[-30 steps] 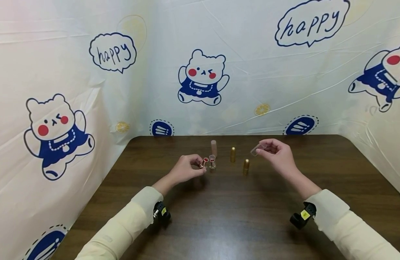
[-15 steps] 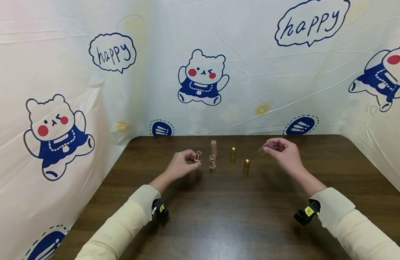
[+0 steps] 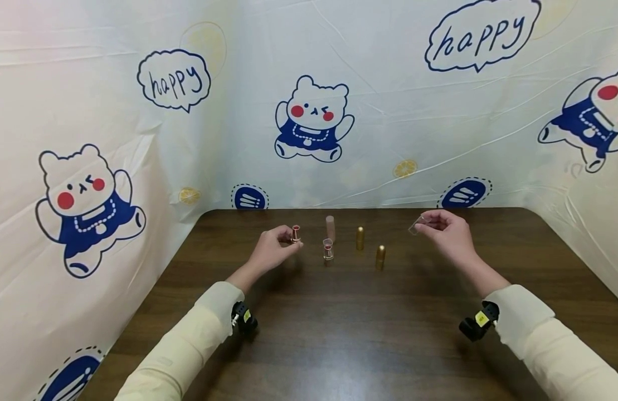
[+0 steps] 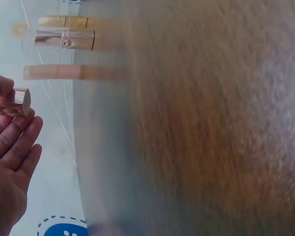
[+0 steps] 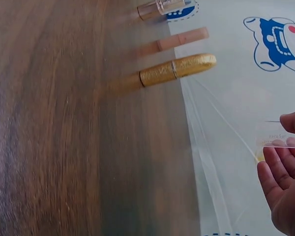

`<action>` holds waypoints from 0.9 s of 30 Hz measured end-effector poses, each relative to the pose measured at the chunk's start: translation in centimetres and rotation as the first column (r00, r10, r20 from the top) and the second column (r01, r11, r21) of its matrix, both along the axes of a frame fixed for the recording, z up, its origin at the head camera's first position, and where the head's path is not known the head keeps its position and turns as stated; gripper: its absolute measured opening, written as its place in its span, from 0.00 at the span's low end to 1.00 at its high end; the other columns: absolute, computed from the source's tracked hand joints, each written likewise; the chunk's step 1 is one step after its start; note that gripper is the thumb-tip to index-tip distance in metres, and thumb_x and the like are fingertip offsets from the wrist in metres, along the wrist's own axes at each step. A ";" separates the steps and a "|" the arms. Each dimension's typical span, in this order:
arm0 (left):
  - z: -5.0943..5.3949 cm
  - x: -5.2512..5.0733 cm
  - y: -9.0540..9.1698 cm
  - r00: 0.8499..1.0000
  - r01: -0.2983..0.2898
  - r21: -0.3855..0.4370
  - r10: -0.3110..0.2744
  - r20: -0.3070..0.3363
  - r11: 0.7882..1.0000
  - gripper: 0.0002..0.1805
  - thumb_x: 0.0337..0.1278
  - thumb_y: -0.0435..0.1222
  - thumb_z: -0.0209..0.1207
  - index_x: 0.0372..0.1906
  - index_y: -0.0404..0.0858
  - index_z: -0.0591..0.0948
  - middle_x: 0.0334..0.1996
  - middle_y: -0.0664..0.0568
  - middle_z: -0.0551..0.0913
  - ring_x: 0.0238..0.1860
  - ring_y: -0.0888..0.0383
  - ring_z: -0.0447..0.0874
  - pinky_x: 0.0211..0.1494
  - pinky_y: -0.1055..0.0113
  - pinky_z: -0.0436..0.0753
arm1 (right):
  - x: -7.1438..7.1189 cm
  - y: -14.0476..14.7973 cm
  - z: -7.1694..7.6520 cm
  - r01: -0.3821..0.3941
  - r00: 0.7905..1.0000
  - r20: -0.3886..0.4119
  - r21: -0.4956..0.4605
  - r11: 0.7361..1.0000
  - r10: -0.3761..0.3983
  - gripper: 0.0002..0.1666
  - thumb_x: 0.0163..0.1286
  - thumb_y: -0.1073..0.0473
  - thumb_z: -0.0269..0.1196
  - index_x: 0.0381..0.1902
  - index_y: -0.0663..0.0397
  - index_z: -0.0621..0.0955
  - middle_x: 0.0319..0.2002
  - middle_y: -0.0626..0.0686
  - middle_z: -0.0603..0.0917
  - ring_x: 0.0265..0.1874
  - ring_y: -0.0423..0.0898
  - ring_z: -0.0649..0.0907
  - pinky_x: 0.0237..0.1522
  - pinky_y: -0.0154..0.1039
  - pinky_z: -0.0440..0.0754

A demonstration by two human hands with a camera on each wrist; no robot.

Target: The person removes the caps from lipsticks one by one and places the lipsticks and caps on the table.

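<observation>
Between thumb and fingers, my left hand pinches an uncapped lipstick, its red tip up. The left wrist view shows the rose-gold base of this lipstick off the table. Over the table's right side my right hand pinches a clear cap, held tilted. Faint lettering marks the clear cap in the right wrist view. Between the hands, a second lipstick with a clear cap stands upright. A pink lip tube stands behind it.
Two gold lipstick tubes stand upright to the right of the pink tube, one nearer to me. All stand on a dark wooden table. A printed curtain hangs behind its far edge and along both sides.
My left hand has moved left and away from the standing clear-capped lipstick, carrying the uncapped lipstick. My right hand has moved a little to the right with the clear cap.
</observation>
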State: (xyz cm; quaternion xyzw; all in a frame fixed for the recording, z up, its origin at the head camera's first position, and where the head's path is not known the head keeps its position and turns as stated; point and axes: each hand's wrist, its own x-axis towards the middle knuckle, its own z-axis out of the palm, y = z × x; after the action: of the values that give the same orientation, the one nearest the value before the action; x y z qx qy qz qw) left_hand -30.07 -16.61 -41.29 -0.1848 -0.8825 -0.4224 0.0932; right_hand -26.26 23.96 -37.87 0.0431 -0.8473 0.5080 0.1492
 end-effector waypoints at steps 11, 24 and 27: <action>0.2 -0.6 -1.0 0.999 -0.044 -0.006 0.044 -0.007 0.999 0.10 0.54 0.39 0.69 0.32 0.40 0.80 0.31 0.54 0.84 0.38 0.56 0.84 0.44 0.57 0.80 | -0.4 1.5 -0.3 0.037 0.999 -0.008 0.101 0.994 -0.036 0.21 0.67 0.51 0.66 0.48 0.62 0.80 0.43 0.60 0.83 0.36 0.39 0.79 0.34 0.23 0.76; 0.3 -0.9 -2.1 0.995 -0.104 -0.015 0.104 0.008 0.994 0.11 0.54 0.41 0.70 0.34 0.39 0.81 0.32 0.51 0.84 0.38 0.54 0.82 0.46 0.55 0.80 | -0.6 2.9 -0.6 0.050 0.999 0.015 0.148 0.988 -0.052 0.22 0.68 0.50 0.65 0.49 0.64 0.79 0.45 0.62 0.82 0.41 0.49 0.79 0.33 0.22 0.75; 0.2 -1.1 -2.4 0.993 -0.121 -0.017 0.121 0.006 0.993 0.11 0.53 0.40 0.70 0.34 0.39 0.81 0.32 0.51 0.84 0.37 0.54 0.82 0.44 0.56 0.80 | -0.7 3.3 -0.8 0.050 0.998 0.022 0.164 0.985 -0.054 0.22 0.68 0.50 0.65 0.49 0.63 0.79 0.45 0.62 0.82 0.41 0.49 0.79 0.33 0.22 0.75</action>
State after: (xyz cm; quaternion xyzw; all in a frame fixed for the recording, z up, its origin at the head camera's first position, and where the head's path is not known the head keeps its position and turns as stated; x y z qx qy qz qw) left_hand -31.14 -18.96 -41.04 -0.1304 -0.8958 -0.4092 0.1142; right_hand -26.99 27.26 -38.66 0.0264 -0.8886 0.4335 0.1473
